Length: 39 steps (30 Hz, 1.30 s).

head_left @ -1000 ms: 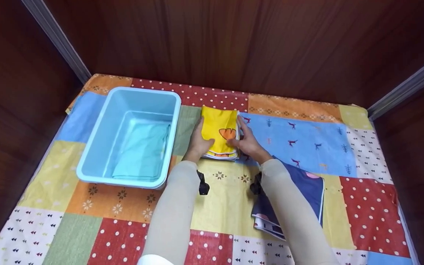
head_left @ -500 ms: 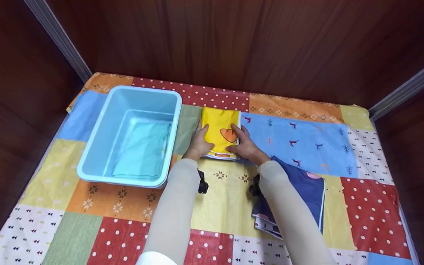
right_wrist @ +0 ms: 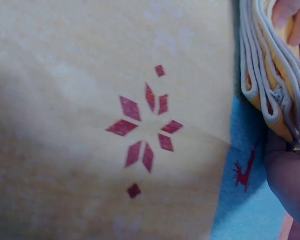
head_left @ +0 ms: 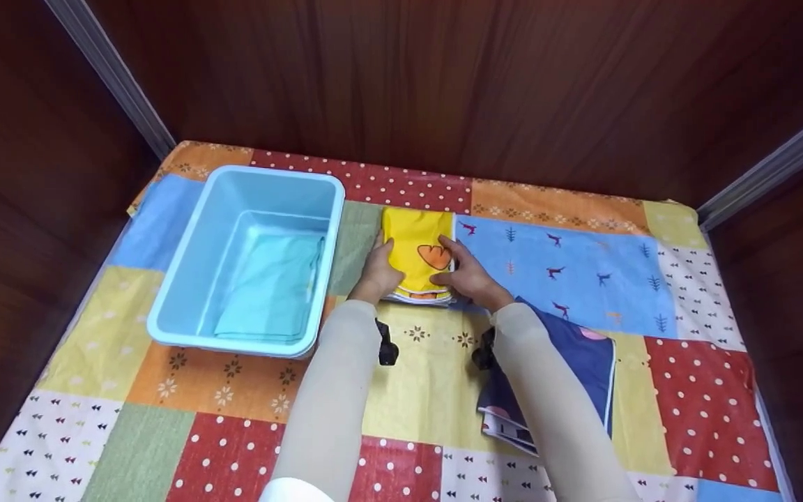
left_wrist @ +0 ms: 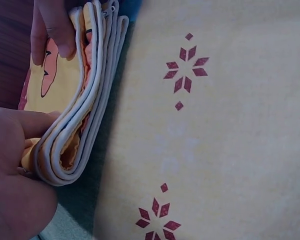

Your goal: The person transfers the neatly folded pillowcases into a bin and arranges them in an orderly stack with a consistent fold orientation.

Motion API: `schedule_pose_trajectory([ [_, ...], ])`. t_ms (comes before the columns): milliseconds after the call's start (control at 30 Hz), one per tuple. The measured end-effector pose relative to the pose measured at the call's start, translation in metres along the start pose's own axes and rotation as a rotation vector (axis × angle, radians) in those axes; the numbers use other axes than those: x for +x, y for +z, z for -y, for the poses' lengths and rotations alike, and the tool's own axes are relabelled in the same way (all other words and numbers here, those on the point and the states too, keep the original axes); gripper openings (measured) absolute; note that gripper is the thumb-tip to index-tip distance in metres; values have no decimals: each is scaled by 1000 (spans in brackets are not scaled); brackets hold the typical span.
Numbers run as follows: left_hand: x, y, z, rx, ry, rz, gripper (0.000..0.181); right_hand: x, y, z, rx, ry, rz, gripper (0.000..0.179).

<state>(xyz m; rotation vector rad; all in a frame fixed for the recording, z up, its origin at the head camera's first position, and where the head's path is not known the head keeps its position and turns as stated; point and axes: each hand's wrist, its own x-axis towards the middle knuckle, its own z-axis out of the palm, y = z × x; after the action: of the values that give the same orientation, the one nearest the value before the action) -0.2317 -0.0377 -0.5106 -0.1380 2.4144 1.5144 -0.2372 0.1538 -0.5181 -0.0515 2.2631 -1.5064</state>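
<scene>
A yellow cloth [head_left: 412, 240] with an orange patch and white edging lies folded into a thick rectangle on the patchwork cover. My left hand [head_left: 376, 272] grips its left side, thumb over the top and fingers at the fold. On the opposite side my right hand [head_left: 472, 277] pinches the right edge between thumb and fingers. The left wrist view shows the stacked layers [left_wrist: 92, 107] curving round at the fold beside my left palm. From the right wrist, the layers bunch together against my right hand. Fingertips under the cloth are hidden.
To the left stands a light blue plastic tub [head_left: 177, 279] with a folded turquoise cloth [head_left: 269, 286] inside. A navy cloth [head_left: 579, 362] with white edging lies partly beneath my right forearm. Dark wood panels [head_left: 408, 84] enclose the patchwork-covered surface [head_left: 401, 397].
My right hand has drawn back from the cloth's far right corner, and its fingers now close on the right edge. My left fingers have also slid slightly nearer. The cloth stays in place.
</scene>
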Motion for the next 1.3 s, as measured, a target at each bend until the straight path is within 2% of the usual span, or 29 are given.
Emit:
schedule_pose_trajectory([
  [167, -1, -2, -9, -71, -8, 2, 84, -3, -5, 3, 48, 24, 24, 86],
  [333, -1, -4, -18, -161, 1, -6, 93, -5, -10, 10, 29, 6, 9, 84],
  [467, -3, -6, -24, -227, -9, -14, 98, -7, -13, 18, 55, 3, 16, 84],
  [567, -5, -8, -29, -214, -13, -4, 99, -12, -17, 28, 44, 10, 17, 84],
  [700, -7, -12, -36, -135, -1, 6, 94, -14, -21, 34, -7, 1, 0, 82],
  [933, -12, -14, -52, -191, 2, 10, 98, -13, -29, 40, -13, 0, -17, 81],
  [1167, -17, -20, -65, -160, 42, 3, 95, -19, -37, 53, -10, -32, -6, 80],
  [1300, -21, -26, -73, -125, 39, 22, 89, -23, -42, 61, -19, -25, -5, 78],
])
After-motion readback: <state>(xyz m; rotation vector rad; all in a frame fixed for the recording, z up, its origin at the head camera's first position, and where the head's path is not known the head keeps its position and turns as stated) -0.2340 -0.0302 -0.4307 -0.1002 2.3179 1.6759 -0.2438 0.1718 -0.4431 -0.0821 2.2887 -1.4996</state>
